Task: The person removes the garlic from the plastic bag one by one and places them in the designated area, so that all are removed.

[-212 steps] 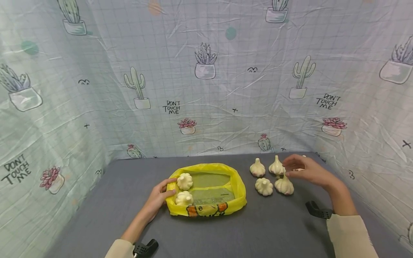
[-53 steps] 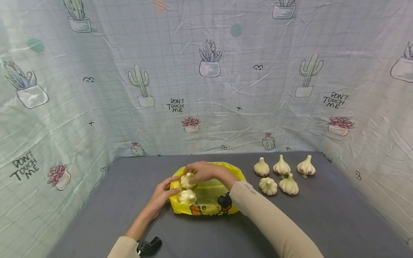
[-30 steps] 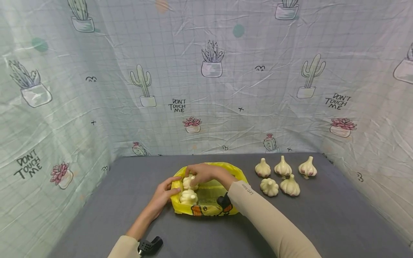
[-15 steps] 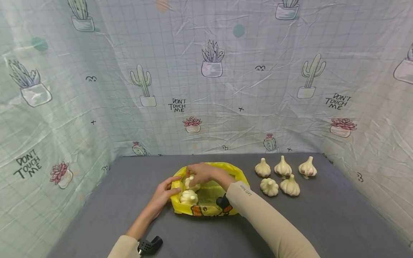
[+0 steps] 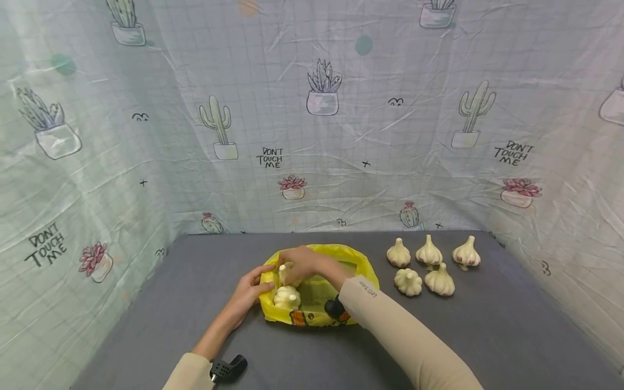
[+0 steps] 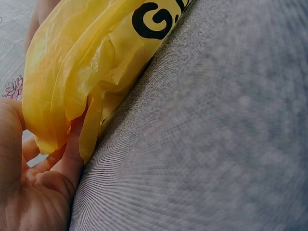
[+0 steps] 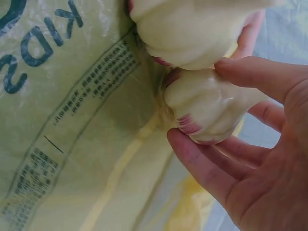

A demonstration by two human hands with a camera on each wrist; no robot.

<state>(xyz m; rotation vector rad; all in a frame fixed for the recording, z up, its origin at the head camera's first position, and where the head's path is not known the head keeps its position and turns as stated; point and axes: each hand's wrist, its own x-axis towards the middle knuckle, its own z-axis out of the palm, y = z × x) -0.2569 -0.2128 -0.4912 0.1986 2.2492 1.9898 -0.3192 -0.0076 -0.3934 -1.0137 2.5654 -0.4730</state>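
A yellow plastic bag, its rim spread wide, lies in the middle of the table. My left hand grips its left edge, thumb on one side of the plastic and fingers on the other. Reaching in from the right, my right hand holds a white garlic bulb with purple streaks between thumb and fingers. In the head view that hand partly covers the bulb. A second garlic bulb sits beside it in the bag, nearer the front, touching it in the right wrist view.
Several more garlic bulbs stand in two loose rows on the grey table right of the bag. A cloth with cactus prints hangs behind and on both sides.
About seven seconds ago my right hand was over the garlic bulbs at the right; now it is in the bag. In the last second the held bulb shifted slightly. The left hand stayed on the edge.
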